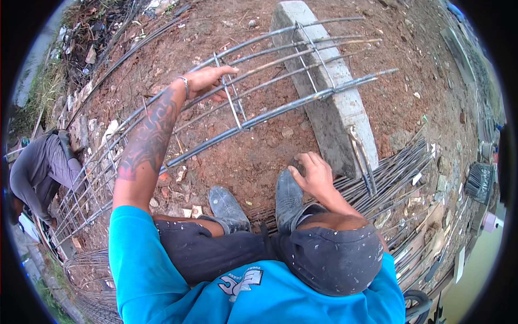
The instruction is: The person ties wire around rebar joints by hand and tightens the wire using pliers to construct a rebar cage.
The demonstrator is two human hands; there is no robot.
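Note:
A long rebar cage of lengthwise steel bars tied with stirrups slants across the view before me. Its right part lies over a grey concrete block. My left hand is at the cage beside a wire stirrup, its index finger stretched out and the other fingers loosely bent. Part of the stirrup is hidden behind that hand. My right hand hangs in front of my right boot, fingers apart and nothing in it. Rusty long-handled pincers lean at the block's near end, just right of that hand.
Loose steel rods lie bundled under the block's near end. A bent-over person works at the cage's far left end. Coiled rods rest at lower left. Rubble and litter lie at upper left, a dark brush-like object at right.

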